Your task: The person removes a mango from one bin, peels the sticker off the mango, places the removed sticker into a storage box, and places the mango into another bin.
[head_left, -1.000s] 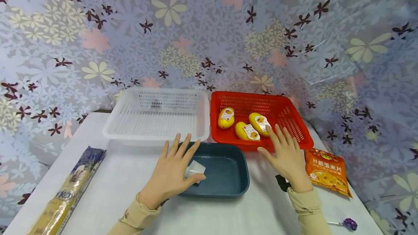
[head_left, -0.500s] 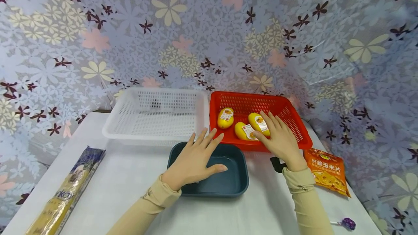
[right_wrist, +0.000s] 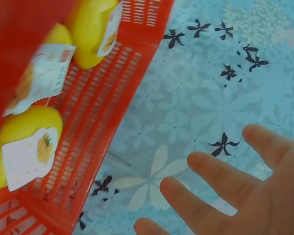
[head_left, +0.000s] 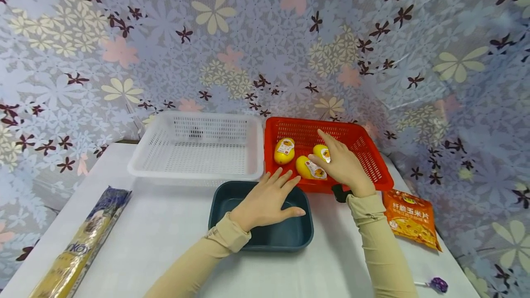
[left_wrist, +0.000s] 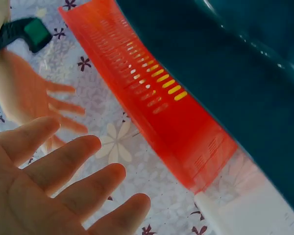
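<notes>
over the teal tray (head_left: 271, 239) hangs the left hand (head_left: 265, 203), over the red basket (head_left: 374, 162) the right hand (head_left: 345, 165), all fingers (right_wrist: 225, 179) apart.

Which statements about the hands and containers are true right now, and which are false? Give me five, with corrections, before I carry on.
1. Three labelled yellow fruits lie in the red basket. True.
2. The right hand grips one of the yellow fruits. False: the right hand has its fingers spread and holds no fruit.
3. In the head view, the left hand is over the dark blue tray. True.
4. The orange snack bag lies inside the red basket. False: the orange snack bag lies outside, to the basket's right.
5. A lollipop lies on the table. True.
</notes>
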Available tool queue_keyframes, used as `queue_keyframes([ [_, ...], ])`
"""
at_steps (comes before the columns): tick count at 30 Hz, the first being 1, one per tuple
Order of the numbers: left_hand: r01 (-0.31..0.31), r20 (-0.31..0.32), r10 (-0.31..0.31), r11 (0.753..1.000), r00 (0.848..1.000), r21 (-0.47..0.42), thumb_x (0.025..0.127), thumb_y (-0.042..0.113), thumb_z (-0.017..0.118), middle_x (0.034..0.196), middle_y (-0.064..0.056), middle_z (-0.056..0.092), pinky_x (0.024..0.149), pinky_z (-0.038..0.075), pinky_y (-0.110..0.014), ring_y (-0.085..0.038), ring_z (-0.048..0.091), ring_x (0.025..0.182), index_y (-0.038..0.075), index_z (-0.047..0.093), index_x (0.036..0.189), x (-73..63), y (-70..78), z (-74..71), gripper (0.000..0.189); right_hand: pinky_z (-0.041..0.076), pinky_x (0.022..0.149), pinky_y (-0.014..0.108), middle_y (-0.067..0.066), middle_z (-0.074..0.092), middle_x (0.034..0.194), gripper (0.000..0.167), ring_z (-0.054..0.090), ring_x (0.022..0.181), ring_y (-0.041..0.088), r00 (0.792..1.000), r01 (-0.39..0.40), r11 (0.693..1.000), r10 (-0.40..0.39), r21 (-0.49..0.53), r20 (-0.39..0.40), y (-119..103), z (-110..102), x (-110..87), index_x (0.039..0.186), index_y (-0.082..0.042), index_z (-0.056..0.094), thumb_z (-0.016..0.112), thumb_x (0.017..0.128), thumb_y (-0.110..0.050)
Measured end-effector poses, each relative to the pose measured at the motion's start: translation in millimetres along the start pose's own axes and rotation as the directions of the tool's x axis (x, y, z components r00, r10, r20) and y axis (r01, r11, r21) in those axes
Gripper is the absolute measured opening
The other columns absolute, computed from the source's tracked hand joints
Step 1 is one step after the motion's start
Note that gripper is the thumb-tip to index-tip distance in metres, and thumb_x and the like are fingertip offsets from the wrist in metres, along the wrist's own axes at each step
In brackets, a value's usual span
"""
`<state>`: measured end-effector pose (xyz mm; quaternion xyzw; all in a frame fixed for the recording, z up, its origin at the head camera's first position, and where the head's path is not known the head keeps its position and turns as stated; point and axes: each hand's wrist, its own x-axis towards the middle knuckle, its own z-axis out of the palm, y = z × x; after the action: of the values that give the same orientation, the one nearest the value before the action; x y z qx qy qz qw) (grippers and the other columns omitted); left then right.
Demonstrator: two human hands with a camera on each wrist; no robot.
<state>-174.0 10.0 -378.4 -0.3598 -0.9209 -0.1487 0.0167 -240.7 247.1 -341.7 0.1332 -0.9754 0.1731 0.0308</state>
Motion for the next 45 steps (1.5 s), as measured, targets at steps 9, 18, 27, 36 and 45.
queue_keyframes([
  [9,0.021,0.028,-0.020,0.999,0.999,-0.033,0.091,0.065,0.044,0.157,-0.009,0.033,0.119,0.023,-0.053,-0.033,0.024,0.148,0.016,0.033,0.152,3.2,-3.1,7.8,0.079,0.021,0.111,0.070,0.017,0.015,0.162,0.086,0.019,0.145,0.047,0.997,-0.018,0.992,0.008,0.122,0.080,-12,-1,37.7,0.157,-0.021,0.007,0.046,0.093,-0.063],
  [18,0.022,0.010,-0.022,0.999,1.000,-0.033,0.091,0.066,0.043,0.155,-0.010,0.037,0.117,0.025,-0.055,-0.035,0.028,0.146,0.016,0.036,0.151,6.1,-5.8,16.3,0.078,0.020,0.114,0.065,0.017,0.012,0.163,0.084,0.019,0.146,0.044,0.991,-0.040,0.966,0.004,0.257,0.137,-10,15,70.9,0.157,-0.014,0.008,0.049,0.096,-0.053],
  [27,0.017,0.012,-0.017,1.000,1.000,-0.010,0.092,0.066,0.043,0.155,-0.010,0.038,0.118,0.024,-0.055,-0.034,0.029,0.146,0.016,0.036,0.151,6.4,-3.8,20.1,0.077,0.021,0.115,0.063,0.019,0.013,0.162,0.081,0.021,0.146,0.044,0.982,-0.094,0.945,0.036,0.312,0.186,-6,34,93.6,0.157,-0.013,0.009,0.049,0.096,-0.051],
  [36,0.017,0.019,-0.017,1.000,1.000,0.009,0.092,0.065,0.043,0.155,-0.008,0.038,0.118,0.024,-0.055,-0.032,0.030,0.146,0.017,0.037,0.150,4.8,-4.4,20.4,0.075,0.025,0.114,0.062,0.018,0.015,0.162,0.081,0.026,0.143,0.045,0.981,-0.107,0.932,0.042,0.347,0.191,-5,48,106.8,0.157,-0.015,0.011,0.049,0.096,-0.051],
  [45,0.016,-0.009,-0.016,0.999,1.000,0.033,0.092,0.065,0.042,0.155,-0.008,0.038,0.118,0.023,-0.055,-0.033,0.030,0.146,0.018,0.037,0.150,7.3,-7.8,23.2,0.075,0.028,0.113,0.062,0.018,0.018,0.161,0.081,0.032,0.140,0.045,0.977,-0.115,0.922,0.039,0.370,0.208,-6,60,123.0,0.156,-0.015,0.015,0.056,0.094,-0.047],
])
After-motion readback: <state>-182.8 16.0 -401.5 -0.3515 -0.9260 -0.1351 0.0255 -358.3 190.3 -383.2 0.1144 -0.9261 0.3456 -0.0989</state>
